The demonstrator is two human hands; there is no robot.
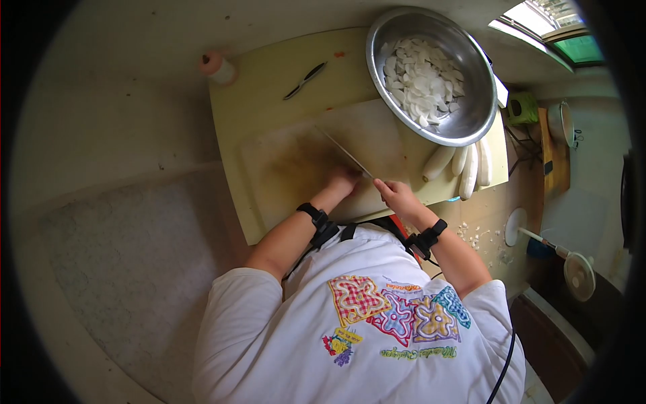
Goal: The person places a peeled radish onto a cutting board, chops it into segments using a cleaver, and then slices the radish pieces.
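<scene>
Your right hand (398, 196) gripped the handle of a knife (346, 153), its blade slanting over the stained cutting board (282, 138). Your left hand (345, 179) was low over the board, just beside the blade, its fingers too dark to make out. Beyond, on the yellow tabletop (259, 77), you had a metal bowl (479, 91) with white slices (424, 81) inside, long pale vegetables (469, 172) next to it, and a slim dark-and-silver tool (305, 81) lying apart. A pink-topped container (219, 68) stood near the far left corner.
</scene>
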